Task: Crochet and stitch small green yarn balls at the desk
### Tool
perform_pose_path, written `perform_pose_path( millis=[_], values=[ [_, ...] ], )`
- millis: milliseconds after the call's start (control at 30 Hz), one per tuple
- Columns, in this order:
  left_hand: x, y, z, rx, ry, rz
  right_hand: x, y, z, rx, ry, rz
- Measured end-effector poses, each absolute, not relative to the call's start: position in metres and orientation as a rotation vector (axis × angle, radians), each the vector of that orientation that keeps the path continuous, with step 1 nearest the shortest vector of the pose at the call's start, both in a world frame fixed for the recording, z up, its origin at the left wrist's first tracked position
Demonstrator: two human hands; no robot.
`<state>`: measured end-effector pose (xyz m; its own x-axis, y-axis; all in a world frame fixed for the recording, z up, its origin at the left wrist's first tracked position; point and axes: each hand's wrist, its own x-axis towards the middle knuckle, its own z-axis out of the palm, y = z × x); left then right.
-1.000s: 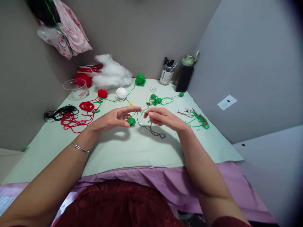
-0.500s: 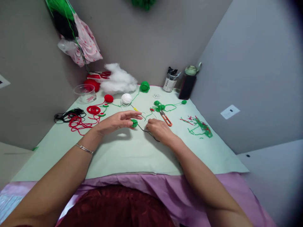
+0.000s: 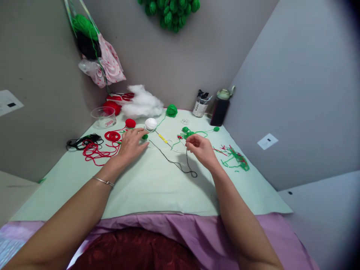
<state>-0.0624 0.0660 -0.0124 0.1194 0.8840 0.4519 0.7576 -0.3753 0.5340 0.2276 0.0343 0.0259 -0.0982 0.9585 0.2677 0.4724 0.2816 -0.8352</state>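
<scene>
Right hand [image 3: 201,148], pinched on thread [image 3: 183,171], seems mid-stitch; left hand [image 3: 131,144], fingers apart at its nine o'clock, should next steady the ball [image 3: 145,137].

Your thread [image 3: 168,160] black, your small ball [image 3: 144,137] green; bench [image 3: 157,195] pale green; yarn ball [image 3: 151,124] white; tool handle [image 3: 162,138] yellow; bag [image 3: 111,62] pink, red-dotted.

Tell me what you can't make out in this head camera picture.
Head view, small round green yarn piece: partly covered by the left hand, which hides any grip.
Head view, thin black thread: its end is lost at the right hand, too small to follow.
Head view, green yarn bunch high on the wall: cut off by the top edge.
Head view, white-labelled clear cup: lettering too small.
</scene>
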Motion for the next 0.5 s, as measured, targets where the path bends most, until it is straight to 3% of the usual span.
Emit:
perform_pose_path(
  millis=[167,300,400,500],
  values=[
    [-0.028,0.037,0.006,1.935,1.432,1.214,0.208,0.023,0.032,-0.941,-1.441,1.225],
    [0.002,0.016,0.011,1.462,0.771,0.852,0.198,0.017,0.032,-0.772,-1.376,1.474],
    [0.005,0.014,0.008,1.418,0.699,0.701,0.21,0.024,0.036,-0.754,-1.21,1.52],
    [-0.008,0.024,0.006,1.428,0.856,0.805,0.239,0.038,0.043,-0.758,-0.953,1.375]
  ],
)
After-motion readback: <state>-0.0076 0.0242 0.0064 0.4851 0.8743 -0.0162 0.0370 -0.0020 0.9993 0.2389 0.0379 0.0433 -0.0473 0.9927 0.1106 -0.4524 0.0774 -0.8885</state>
